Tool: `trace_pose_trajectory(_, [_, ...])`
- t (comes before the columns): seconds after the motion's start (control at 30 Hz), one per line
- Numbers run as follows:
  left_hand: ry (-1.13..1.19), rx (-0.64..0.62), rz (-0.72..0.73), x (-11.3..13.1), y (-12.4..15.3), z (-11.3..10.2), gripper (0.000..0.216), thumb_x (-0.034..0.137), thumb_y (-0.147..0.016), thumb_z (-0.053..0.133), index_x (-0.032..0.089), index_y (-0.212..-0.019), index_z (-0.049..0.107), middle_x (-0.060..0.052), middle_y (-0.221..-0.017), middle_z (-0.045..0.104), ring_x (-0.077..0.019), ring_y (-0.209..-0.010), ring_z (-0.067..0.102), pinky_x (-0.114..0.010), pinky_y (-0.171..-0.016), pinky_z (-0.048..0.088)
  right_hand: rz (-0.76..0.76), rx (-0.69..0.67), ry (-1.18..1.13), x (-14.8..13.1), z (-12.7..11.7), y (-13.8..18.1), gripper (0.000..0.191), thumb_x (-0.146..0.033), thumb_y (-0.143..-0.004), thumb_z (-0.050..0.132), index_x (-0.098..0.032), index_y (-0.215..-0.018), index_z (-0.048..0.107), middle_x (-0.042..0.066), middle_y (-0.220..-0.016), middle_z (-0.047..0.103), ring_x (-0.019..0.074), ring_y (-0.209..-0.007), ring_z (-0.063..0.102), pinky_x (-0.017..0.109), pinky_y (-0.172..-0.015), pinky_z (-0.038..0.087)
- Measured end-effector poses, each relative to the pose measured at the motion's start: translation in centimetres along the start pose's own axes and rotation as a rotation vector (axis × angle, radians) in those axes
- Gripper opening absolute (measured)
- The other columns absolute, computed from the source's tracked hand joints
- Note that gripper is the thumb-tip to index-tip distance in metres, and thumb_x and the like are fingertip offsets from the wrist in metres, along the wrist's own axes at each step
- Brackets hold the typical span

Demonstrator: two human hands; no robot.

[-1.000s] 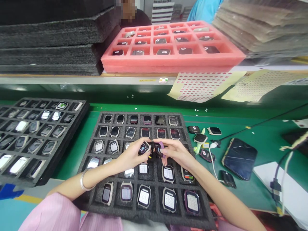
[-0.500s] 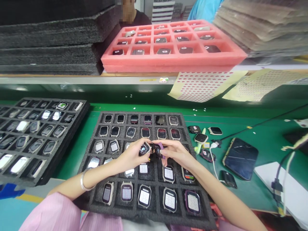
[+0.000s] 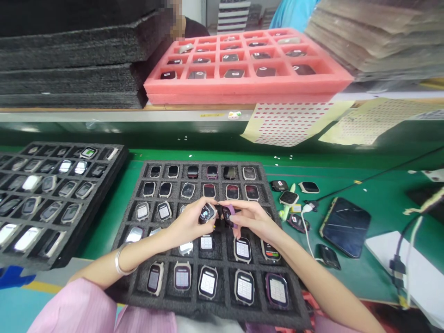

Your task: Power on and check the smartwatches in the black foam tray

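Note:
Above the middle of a black foam tray (image 3: 222, 319), my two hands are close together, each holding a watch. My left hand (image 3: 194, 219) is closed around a smartwatch (image 3: 207, 212) with a lit dark screen and a pale case. In my right hand (image 3: 249, 217) is a purple smartwatch (image 3: 228, 215), turned on edge between thumb and fingers. The two watches are side by side, and something dark lies between them, too small to make out. Watch faces sit in the tray's compartments around my hands, several with lit white screens. My forearms and hands hide some middle compartments.
A second tray of watches (image 3: 45, 199) lies left. On the right are loose watches (image 3: 289, 198), a white cable (image 3: 310, 236), and a dark tablet-like device (image 3: 345, 227). A pink foam tray (image 3: 243, 92) rests on the shelf beside stacked black foam (image 3: 69, 78). A person stands behind.
Both hands keep their hold on the watches and have barely moved. The left watch looks slightly turned, and its screen picture differs a little. The view has shifted slightly.

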State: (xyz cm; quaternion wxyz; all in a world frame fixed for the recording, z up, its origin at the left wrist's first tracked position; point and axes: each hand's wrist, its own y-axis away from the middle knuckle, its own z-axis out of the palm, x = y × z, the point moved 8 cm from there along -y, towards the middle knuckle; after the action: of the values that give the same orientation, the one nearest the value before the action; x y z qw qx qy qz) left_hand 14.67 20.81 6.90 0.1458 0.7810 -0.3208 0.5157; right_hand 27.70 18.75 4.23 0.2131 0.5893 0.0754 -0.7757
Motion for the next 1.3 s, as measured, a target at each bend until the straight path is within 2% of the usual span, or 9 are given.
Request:
trace_pose_trajectory(0.1, [0.000, 0.006, -0.017, -0.3, 0.0, 0.0, 0.042, 0.013, -0.077, 0.057, 0.019, -0.117, 0.047, -0.004, -0.098, 0.064, -0.0186, -0.090, 0.061, -0.031, -0.085, 0.045, -0.001, 0.007, -0.007, 0.1, 0.0, 0.0, 0.047, -0.023, -0.081, 0.070, -0.013, -0.126, 0.059, 0.001, -0.061, 0.067, 0.0133, -0.048, 0.065, 0.024, -0.050, 0.056])
trace_pose_trajectory(0.3, [-0.010, 0.022, -0.031, -0.3, 0.0, -0.2, 0.031, 0.016, -0.079, 0.056, 0.020, -0.109, 0.050, -0.004, -0.095, 0.064, -0.0191, -0.088, 0.061, -0.030, -0.082, 0.046, 0.018, -0.006, -0.005, 0.1, 0.1, 0.0, 0.043, -0.024, -0.080, 0.071, -0.013, -0.121, 0.063, 0.002, -0.062, 0.068, 0.0139, -0.047, 0.065, 0.024, -0.048, 0.056])
trace_pose_trajectory(0.47, [0.002, 0.022, -0.014, -0.1, 0.0, -0.2, 0.040, 0.013, -0.078, 0.056, 0.019, -0.116, 0.047, -0.004, -0.098, 0.064, -0.0188, -0.091, 0.061, -0.030, -0.084, 0.046, -0.008, 0.011, -0.002, -0.1, 0.1, 0.0, 0.044, -0.025, -0.080, 0.072, -0.014, -0.121, 0.063, 0.002, -0.065, 0.068, 0.0128, -0.048, 0.064, 0.024, -0.049, 0.056])
trace_pose_trajectory(0.67, [-0.016, 0.022, -0.011, 0.1, 0.0, -0.2, 0.029, 0.016, -0.080, 0.056, 0.019, -0.108, 0.050, -0.003, -0.094, 0.064, -0.0174, -0.085, 0.061, -0.029, -0.080, 0.046, 0.008, 0.002, 0.006, 0.1, 0.1, 0.0, 0.046, -0.027, -0.080, 0.071, -0.014, -0.124, 0.061, 0.001, -0.064, 0.066, 0.0138, -0.047, 0.064, 0.025, -0.047, 0.055])
trace_pose_trajectory(0.87, [0.024, 0.030, -0.013, 0.0, 0.1, -0.2, 0.037, 0.013, -0.078, 0.057, 0.019, -0.113, 0.048, -0.003, -0.095, 0.063, -0.0178, -0.087, 0.061, -0.030, -0.082, 0.047, 0.001, 0.024, 0.008, 0.1, -0.1, 0.1, 0.045, -0.027, -0.081, 0.071, -0.013, -0.123, 0.062, 0.002, -0.065, 0.066, 0.0143, -0.050, 0.065, 0.026, -0.051, 0.056])
trace_pose_trajectory(1.07, [0.108, 0.025, -0.107, -0.9, 0.3, 0.1, 0.029, 0.019, -0.081, 0.057, 0.020, -0.109, 0.050, -0.002, -0.090, 0.060, -0.0154, -0.074, 0.060, -0.026, -0.064, 0.053, 0.019, 0.021, -0.007, 0.0, 0.2, 0.1, 0.045, -0.023, -0.081, 0.071, -0.015, -0.124, 0.061, 0.003, -0.070, 0.067, 0.0129, -0.049, 0.064, 0.025, -0.049, 0.056])
trace_pose_trajectory(1.2, [0.345, 0.048, -0.230, -2.0, 0.1, 0.2, 0.038, 0.022, -0.077, 0.064, 0.020, -0.111, 0.049, -0.002, -0.088, 0.058, -0.0145, -0.067, 0.060, -0.022, -0.047, 0.053, 0.027, 0.044, -0.090, -0.1, 0.2, 0.2, 0.052, -0.025, -0.082, 0.068, -0.016, -0.131, 0.054, 0.006, -0.081, 0.068, 0.0153, -0.056, 0.066, 0.026, -0.048, 0.056])
trace_pose_trajectory(1.3, [0.531, 0.058, -0.338, -2.5, 0.0, 0.3, 0.047, 0.023, -0.071, 0.071, 0.018, -0.113, 0.050, -0.004, -0.090, 0.059, -0.0181, -0.074, 0.062, -0.022, -0.044, 0.053, 0.042, 0.059, -0.147, 0.0, 0.2, 0.2, 0.054, -0.026, -0.083, 0.066, -0.018, -0.133, 0.049, 0.009, -0.090, 0.069, 0.0162, -0.061, 0.066, 0.024, -0.046, 0.055])
